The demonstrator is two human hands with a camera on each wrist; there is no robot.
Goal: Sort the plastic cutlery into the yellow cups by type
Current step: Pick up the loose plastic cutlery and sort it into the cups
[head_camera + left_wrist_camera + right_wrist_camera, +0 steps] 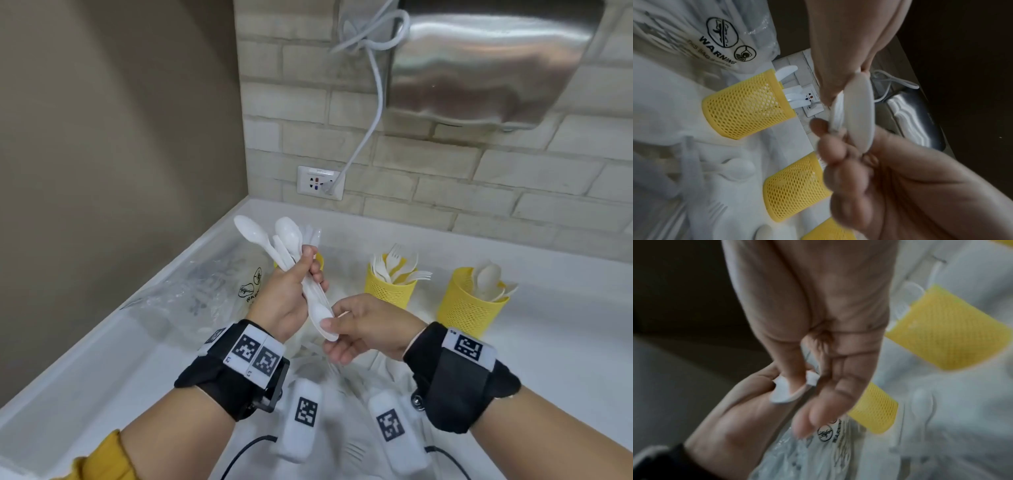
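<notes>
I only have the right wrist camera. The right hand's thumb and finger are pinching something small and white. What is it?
Observer: The head view shows a spoon bowl. The right hand pinches the low end of a bundle of white spoons, and the left hand grips the bundle's middle.
Operator: Which cup already has spoons?
Observer: The rightmost yellow cup. Spoon bowls stick up out of it.
Operator: And the cup next to it?
Observer: The middle yellow cup holds forks, tines up.
</notes>
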